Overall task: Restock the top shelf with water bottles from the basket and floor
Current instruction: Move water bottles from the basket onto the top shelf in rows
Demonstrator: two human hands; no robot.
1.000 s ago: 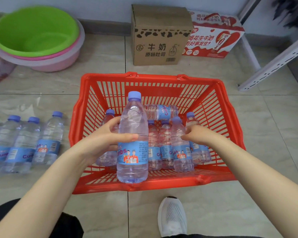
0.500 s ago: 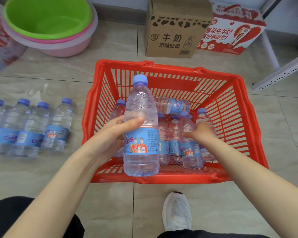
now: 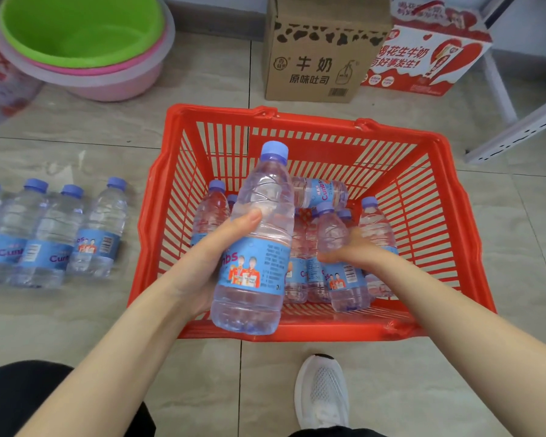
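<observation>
Green basin point(image 3: 76, 29) nests in pink basin point(image 3: 117, 86); cardboard box point(image 3: 316, 67) stands beside red carton point(image 3: 423, 58).

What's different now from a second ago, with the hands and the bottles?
The right hand, which was resting on the bottle tops, now curls round one clear blue-labelled plastic water bottle standing in the red plastic basket. The left hand still holds the raised water bottle over the basket's front rim, tilted slightly more. The row of bottles on the floor is unmoved.

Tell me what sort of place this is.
Probably a small shop or its stockroom: a red shopping basket of water bottles, product cartons against the wall, and a white shelving frame beside them.
</observation>
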